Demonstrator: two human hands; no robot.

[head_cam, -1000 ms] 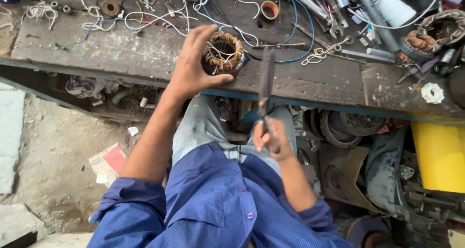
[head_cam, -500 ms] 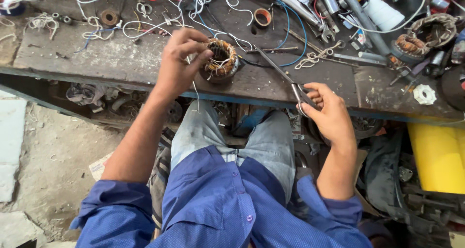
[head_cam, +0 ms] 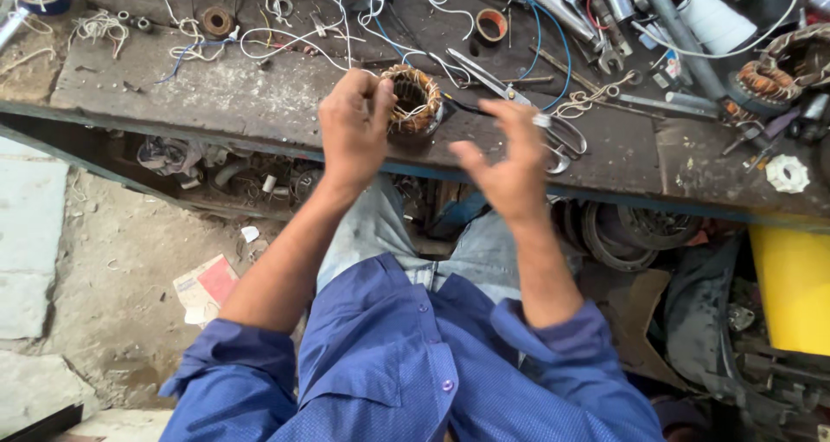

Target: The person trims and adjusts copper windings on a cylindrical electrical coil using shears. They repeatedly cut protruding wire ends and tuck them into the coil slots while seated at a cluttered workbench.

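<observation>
A: What does the head view show in the hands?

B: The left hand has its fingers curled shut around a round motor stator, a ring wound with coppery wire and pale thread, resting on the worktop near its front edge.

A: And the other one?

B: The right hand hovers just beside the stator, fingers spread and open, holding nothing that I can see. A pair of metal scissors lies on the worktop right behind it, the blades pointing toward the stator; I cannot tell whether the fingertips touch the handles.

A: What is the surface like?

B: A dark, scuffed, flat plank, dusty and littered. White wire loops over it in tangles, a blue wire curves across, and a small roll of brown tape sits further back. A second wound stator sits at the far right, with a white plastic gear near it.
</observation>
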